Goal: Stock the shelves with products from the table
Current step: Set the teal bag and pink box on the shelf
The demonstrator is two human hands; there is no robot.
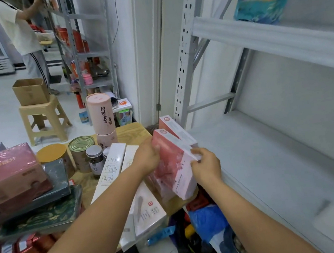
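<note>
**A:** Where is the pink box (173,164) right now?

**B:** It's in the air between the surface (129,133) and the lower shelf (263,155), tilted. The left hand (147,156) grips its upper left edge with curled fingers. The right hand (205,167) pinches the right-hand edge.

**A:** How should it go in?

**B:** I'd square it upright first. Then I'd slide it onto the bare shelf board beside the second pink box (175,128), which stands just behind it at the shelf's front corner. Keep both grips until the base sits flat.

**A:** Anything to watch?

**B:** The perforated post (182,59) is near, and a corner of the box could catch on it. The blue bag (205,218) lies on the floor right below, so a slip would likely drop the box there.
</note>
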